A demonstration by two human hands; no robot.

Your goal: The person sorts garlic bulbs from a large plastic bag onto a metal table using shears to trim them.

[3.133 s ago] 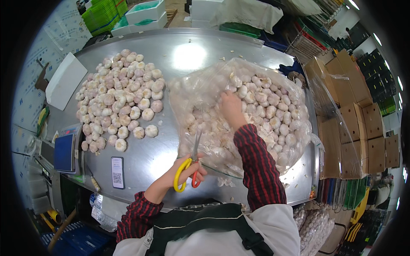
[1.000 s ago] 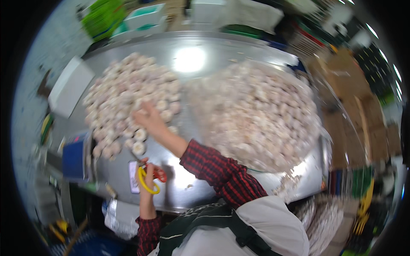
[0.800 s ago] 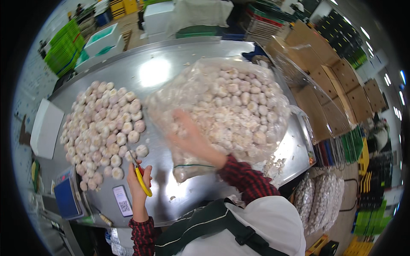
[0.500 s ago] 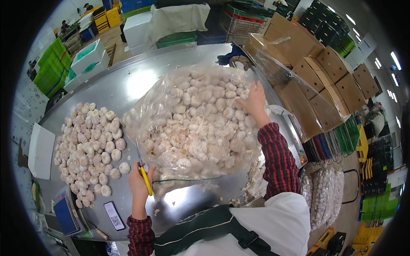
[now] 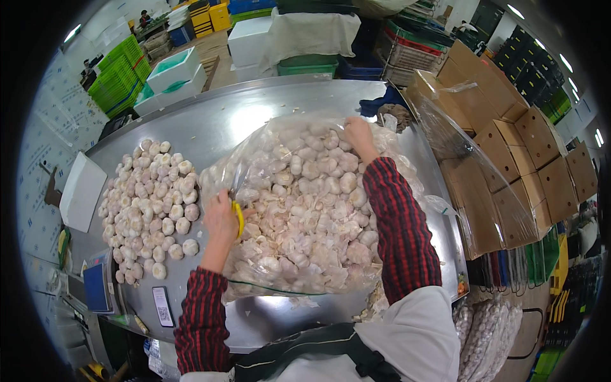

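Observation:
A large clear plastic bag [image 5: 245, 162] full of garlic bulbs and loose papery skins lies on its side across the metal table. My left hand [image 5: 220, 224] is closed on yellow-handled scissors [image 5: 239, 220] at the bag's left side; their blades point away from me and are partly hidden by the film. At the bag's far right part, my right hand [image 5: 360, 136] has its fingers curled in, pinching the film; its fingertips are partly hidden. Left of the bag, a heap of loose garlic bulbs [image 5: 147, 210] rests on the bare metal.
A phone [image 5: 163, 307] and a blue folder [image 5: 97, 288] lie at the table's [image 5: 210, 114] near left. A white foam panel [image 5: 83, 191] stands at its left edge. Dark cloths [image 5: 382, 102] sit at the far right corner, with open cardboard boxes [image 5: 496, 159] beyond. Bagged garlic [image 5: 493, 337] stands at lower right.
My left hand has moved farther from me along the bag with the scissors. My right hand, spread on the bag before, has shifted to its far part and curled its fingers. The view has turned.

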